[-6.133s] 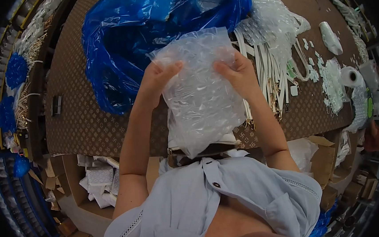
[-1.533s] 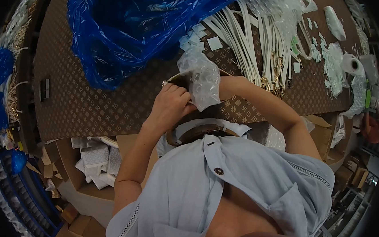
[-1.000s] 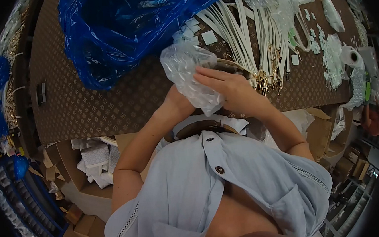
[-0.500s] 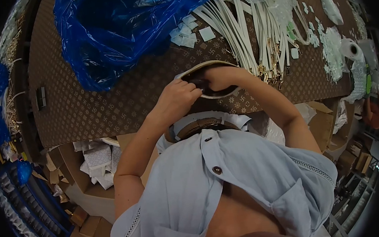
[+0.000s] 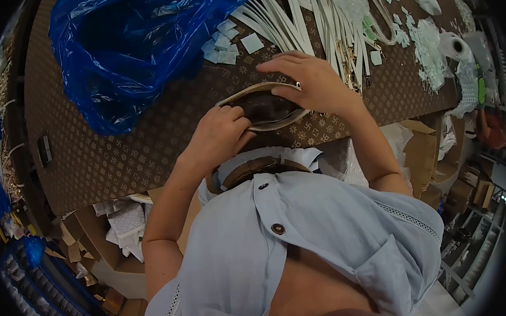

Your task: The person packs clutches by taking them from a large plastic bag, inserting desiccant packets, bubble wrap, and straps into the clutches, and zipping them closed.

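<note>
A small zippered bag (image 5: pixel 268 108) with a pale rim and dark brown lining lies unzipped on the patterned table. My left hand (image 5: pixel 218 134) grips its left end, the fingers curled over the rim. Above the right end is my right hand (image 5: pixel 318 86), its fingers stretched and the thumb apart from them, with nothing held. The thumb overlaps the bag's opening; whether it touches the rim I cannot tell. A small metal piece, perhaps the zip pull, shows beside that hand. The bag's underside is hidden.
Beyond the bag spreads a large blue plastic bag (image 5: pixel 120 61). White straps (image 5: pixel 278 22) with gold clasps lie behind my right hand, near small pale squares (image 5: pixel 220 47). Bubble wrap and a roll (image 5: pixel 455 46) sit at the right. Cardboard boxes (image 5: pixel 422 150) stand below the table edge.
My right hand has come out of the bag and opened above its right end. My left hand still holds the left end. The view has shifted slightly.
</note>
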The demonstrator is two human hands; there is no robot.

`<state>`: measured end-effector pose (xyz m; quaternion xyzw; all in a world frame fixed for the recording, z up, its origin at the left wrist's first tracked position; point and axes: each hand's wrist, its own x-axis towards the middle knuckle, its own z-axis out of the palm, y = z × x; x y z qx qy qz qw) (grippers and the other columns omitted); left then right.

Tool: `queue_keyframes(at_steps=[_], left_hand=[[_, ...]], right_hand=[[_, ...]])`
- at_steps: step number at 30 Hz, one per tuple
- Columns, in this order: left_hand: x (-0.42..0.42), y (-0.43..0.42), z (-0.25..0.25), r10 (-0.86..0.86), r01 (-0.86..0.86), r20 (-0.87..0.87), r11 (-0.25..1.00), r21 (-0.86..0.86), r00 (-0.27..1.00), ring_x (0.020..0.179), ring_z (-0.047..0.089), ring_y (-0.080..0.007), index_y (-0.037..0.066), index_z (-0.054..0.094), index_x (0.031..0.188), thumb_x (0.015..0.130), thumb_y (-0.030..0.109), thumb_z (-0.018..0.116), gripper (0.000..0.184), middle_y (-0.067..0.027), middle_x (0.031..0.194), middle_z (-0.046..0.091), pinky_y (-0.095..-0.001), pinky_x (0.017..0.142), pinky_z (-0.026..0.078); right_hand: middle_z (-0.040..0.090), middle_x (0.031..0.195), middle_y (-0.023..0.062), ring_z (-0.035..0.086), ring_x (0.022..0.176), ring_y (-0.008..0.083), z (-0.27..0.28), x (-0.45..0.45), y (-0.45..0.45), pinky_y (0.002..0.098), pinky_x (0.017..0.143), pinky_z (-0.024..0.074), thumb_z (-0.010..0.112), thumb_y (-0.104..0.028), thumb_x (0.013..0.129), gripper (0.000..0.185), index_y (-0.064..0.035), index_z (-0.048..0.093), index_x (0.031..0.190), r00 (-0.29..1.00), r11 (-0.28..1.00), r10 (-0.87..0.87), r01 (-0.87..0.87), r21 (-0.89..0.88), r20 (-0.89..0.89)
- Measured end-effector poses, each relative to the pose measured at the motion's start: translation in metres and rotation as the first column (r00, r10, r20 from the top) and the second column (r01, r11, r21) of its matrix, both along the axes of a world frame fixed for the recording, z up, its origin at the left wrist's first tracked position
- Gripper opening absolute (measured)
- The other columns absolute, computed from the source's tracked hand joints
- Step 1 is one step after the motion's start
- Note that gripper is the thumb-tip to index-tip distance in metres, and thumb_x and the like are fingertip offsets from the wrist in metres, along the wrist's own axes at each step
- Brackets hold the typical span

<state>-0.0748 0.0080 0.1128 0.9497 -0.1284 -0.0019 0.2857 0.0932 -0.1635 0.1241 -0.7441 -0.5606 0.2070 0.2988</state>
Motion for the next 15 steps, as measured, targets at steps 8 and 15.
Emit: queue_keyframes(at_steps=[8,15], left_hand=[[0.063,-0.041,-0.023,0.032,-0.022,-0.116,0.996,0.082,0.993,0.084,0.062,-0.0302,0.005,0.065,0.085,0.08,0.025,0.063,0.02,-0.0119,0.087,0.064,-0.042,0.073,0.049],[0.12,-0.058,-0.046,-0.04,0.006,-0.568,0.998,-0.062,0.822,0.093,0.062,-0.0316,0.009,0.066,0.103,0.081,0.023,0.052,0.029,-0.0176,0.102,0.065,-0.041,0.079,0.049]], right_hand=[[0.064,0.108,0.0136,0.058,0.099,0.0187,-0.04,0.004,-0.041,0.029,0.088,0.0429,0.043,-0.033,0.098,0.042,-0.0016,0.053,0.124,0.864,0.939,-0.329,0.256,-0.231,-0.381],[0.063,0.109,0.0128,0.059,0.103,0.0213,-0.06,0.004,-0.042,0.0299,0.089,0.0433,0.039,-0.034,0.099,0.042,-0.0029,0.055,0.121,0.797,0.934,-0.321,0.357,-0.03,-0.511]])
